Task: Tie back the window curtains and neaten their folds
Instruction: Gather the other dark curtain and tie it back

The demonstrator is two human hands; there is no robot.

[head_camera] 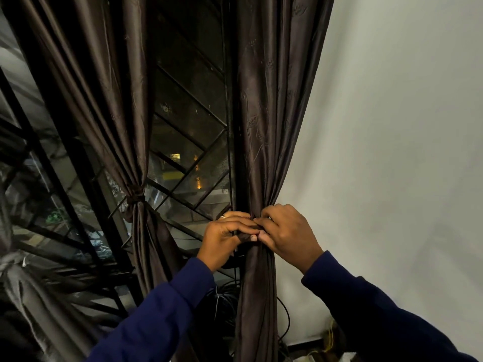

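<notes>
Your left hand (pixel 224 237) and right hand (pixel 283 232) meet at about 6 o'clock from centre, both on the gathered waist of the right curtain (pixel 264 126). Your left fingers curl round the bunched cloth and pinch a dark strip, seemingly a tie (pixel 245 235), against it; a ring (pixel 222 216) shows on one finger. Your right fingers are curled too, tips pinching the same bunch, touching your left thumb. The right curtain hangs from 12 o'clock, narrows at your hands and falls on towards 6, just beside the wall (pixel 392 152) at 3. The left curtain (pixel 104 100), at 9 to 10 o'clock, is already cinched by a knotted band (pixel 136 195). Between the two shows the grille (pixel 188 142). Cables (pixel 224 304) lie low behind the right curtain. No containers show clearly
</notes>
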